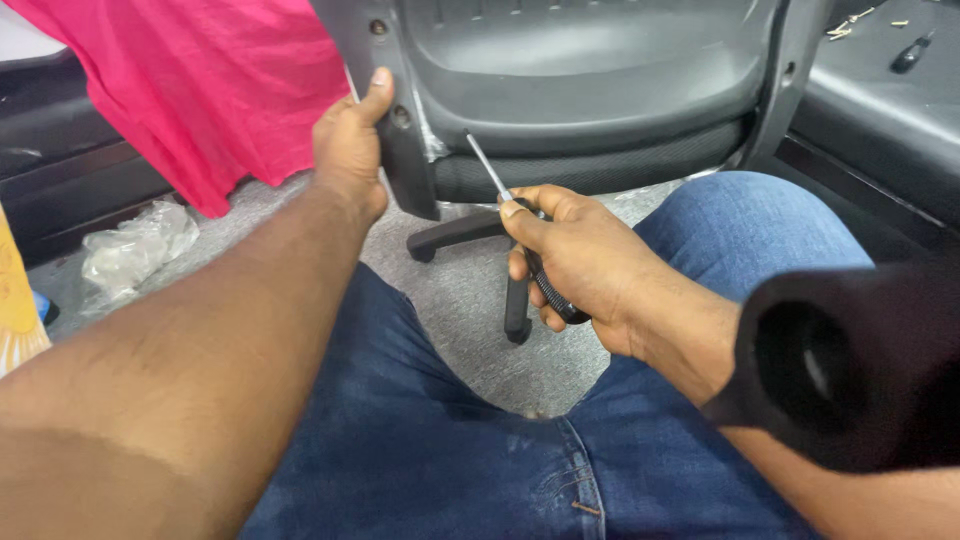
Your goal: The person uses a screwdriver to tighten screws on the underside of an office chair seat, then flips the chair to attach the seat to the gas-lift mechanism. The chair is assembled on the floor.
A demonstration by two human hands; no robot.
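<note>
Two hands are at work on an office chair point(590, 80) that stands just in front of the person's knees. The left hand point(348, 150) is closed around the grey arm bracket point(400, 130) at the chair's left edge, thumb laid upward along the bracket's face beside a screw hole, fingers wrapped out of sight behind it. The right hand point(575, 260) is clamped on a screwdriver point(500, 190): its black ribbed handle runs down through the fist and pokes out below the fingers, while the thin metal shaft slants up and to the left, its tip touching the underside of the seat just beside the bracket. The two hands are near each other but apart, the left higher and to the left, the right lower and closer to the person's lap.

Below the seat, the black legs of the chair base point(470, 235) spread over a grey carpet point(470, 340). The person's blue jeans point(430, 440) fill the lower part of the view. A pink cloth point(200, 90) hangs at upper left, and a crumpled clear plastic bag point(135, 250) lies on the carpet below it. At upper right, a second screwdriver point(910, 52) and a few loose screws point(845, 25) rest on a dark surface. A black padded armrest point(850, 365) lies against the right forearm.
</note>
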